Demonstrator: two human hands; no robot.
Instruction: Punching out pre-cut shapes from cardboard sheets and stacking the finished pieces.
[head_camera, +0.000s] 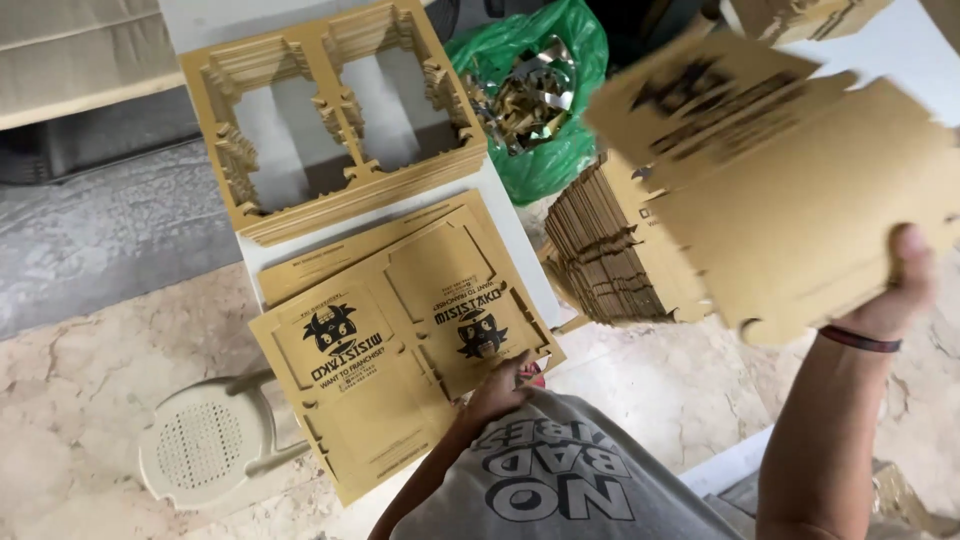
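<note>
Meanwhile the right hand (895, 290) lifts a die-cut cardboard blank (800, 190), fingers closed on its edge, while the left hand (500, 390) presses the printed sheet (400, 340) overhanging the tabletop (520, 250), which could slide off if released.

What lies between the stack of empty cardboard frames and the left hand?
In the head view, printed cardboard sheets lie between the frame stack and the left hand, which rests on their near edge.
</note>
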